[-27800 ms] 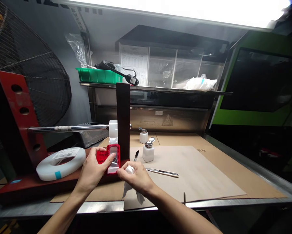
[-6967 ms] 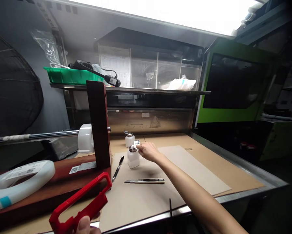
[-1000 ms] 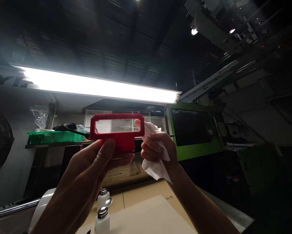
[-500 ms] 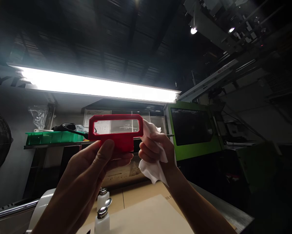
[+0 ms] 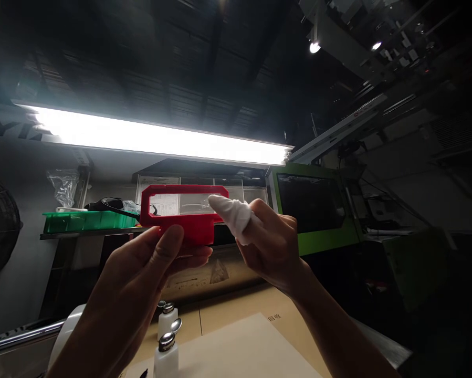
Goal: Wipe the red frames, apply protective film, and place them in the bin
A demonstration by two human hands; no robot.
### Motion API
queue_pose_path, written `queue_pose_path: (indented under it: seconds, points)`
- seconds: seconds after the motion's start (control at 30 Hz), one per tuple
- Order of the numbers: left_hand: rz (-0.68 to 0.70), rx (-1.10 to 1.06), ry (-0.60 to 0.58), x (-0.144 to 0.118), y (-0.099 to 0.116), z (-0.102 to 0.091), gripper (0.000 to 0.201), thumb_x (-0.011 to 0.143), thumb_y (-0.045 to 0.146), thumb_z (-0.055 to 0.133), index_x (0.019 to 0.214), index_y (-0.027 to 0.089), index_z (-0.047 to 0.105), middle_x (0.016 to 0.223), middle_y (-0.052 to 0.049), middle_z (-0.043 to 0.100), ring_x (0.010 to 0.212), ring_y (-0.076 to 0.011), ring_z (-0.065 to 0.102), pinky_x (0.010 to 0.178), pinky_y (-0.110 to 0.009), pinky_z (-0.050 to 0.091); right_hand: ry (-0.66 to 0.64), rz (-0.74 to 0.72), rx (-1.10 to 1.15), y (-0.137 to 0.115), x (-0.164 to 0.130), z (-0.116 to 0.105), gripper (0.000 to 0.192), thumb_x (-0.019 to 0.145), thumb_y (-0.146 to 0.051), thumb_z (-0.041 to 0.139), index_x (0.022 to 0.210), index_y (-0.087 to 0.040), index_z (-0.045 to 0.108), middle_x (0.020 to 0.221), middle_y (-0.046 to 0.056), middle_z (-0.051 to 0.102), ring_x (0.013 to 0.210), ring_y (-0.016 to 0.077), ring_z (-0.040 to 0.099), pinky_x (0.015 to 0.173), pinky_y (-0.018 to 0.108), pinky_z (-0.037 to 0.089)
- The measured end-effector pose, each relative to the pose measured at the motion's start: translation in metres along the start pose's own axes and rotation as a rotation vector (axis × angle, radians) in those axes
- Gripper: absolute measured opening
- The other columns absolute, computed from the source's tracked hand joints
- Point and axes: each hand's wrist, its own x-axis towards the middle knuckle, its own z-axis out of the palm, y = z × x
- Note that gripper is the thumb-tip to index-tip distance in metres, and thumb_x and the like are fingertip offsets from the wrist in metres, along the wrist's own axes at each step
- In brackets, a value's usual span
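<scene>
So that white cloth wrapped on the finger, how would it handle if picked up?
The white cloth probably goes limp: it wraps closely around a finger of the right hand. Likely very light and not fragile. It shouldn't roll, though it may slip off.

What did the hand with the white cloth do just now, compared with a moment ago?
The right hand turned and moved left, so its cloth-wrapped fingertip now presses on the clear window of the red frame; before, the white cloth was bunched at the frame's right edge. The frame slid slightly left. The left hand keeps gripping the frame's lower tab, held up toward the light strip.
</scene>
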Motion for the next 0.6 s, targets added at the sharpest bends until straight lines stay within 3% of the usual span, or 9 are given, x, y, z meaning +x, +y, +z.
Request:
queue_pose_path:
  seconds: [0.13,0.23,0.37,0.53,0.6]
  points:
    - [-0.019,0.021,0.004,0.001,-0.001,0.001,0.042,0.064,0.056,0.072,0.090,0.024,0.072,0.088,-0.004,0.074,0.076,-0.0176,0.069,0.065,-0.018,0.056,-0.047,-0.057,-0.223,0.006,0.005,0.001,0.028,0.090,-0.017,0.045,0.109,-0.024,0.064,0.064,-0.004,0.042,0.048,0.0054,0.031,0.043,0.021,0.025]
    - [-0.014,0.034,0.000,0.001,-0.001,0.001,0.044,0.064,0.058,0.071,0.090,0.023,0.072,0.091,-0.005,0.074,0.079,-0.0191,0.069,0.068,-0.020,0.057,-0.048,-0.003,-0.306,0.011,0.003,-0.001,0.027,0.091,-0.018,0.042,0.104,-0.020,0.065,0.063,-0.003,0.042,0.047,0.0060,0.029,0.042,0.021,0.025]
    - [-0.009,0.014,0.011,0.000,-0.001,0.000,0.042,0.064,0.057,0.072,0.086,0.021,0.072,0.085,-0.005,0.074,0.073,-0.0183,0.069,0.064,-0.018,0.056,-0.024,0.075,-0.272,0.009,0.001,-0.005,0.030,0.091,-0.019,0.037,0.097,-0.015,0.066,0.064,-0.001,0.042,0.047,0.0065,0.029,0.043,0.022,0.025]
    - [-0.009,0.000,-0.002,-0.002,0.003,0.001,0.042,0.067,0.055,0.070,0.090,0.021,0.072,0.090,-0.006,0.074,0.081,-0.0203,0.069,0.066,-0.020,0.057,0.009,-0.026,-0.196,0.002,0.000,-0.002,0.026,0.092,-0.019,0.042,0.109,-0.022,0.061,0.064,-0.003,0.042,0.047,0.0064,0.030,0.045,0.022,0.024]
    - [-0.004,-0.014,-0.017,-0.003,0.003,0.001,0.040,0.066,0.054,0.071,0.090,0.022,0.072,0.088,-0.005,0.074,0.078,-0.0191,0.069,0.065,-0.018,0.056,-0.019,-0.030,-0.202,0.003,-0.003,0.001,0.024,0.091,-0.020,0.043,0.105,-0.022,0.062,0.063,-0.002,0.043,0.047,0.0069,0.029,0.044,0.023,0.023]
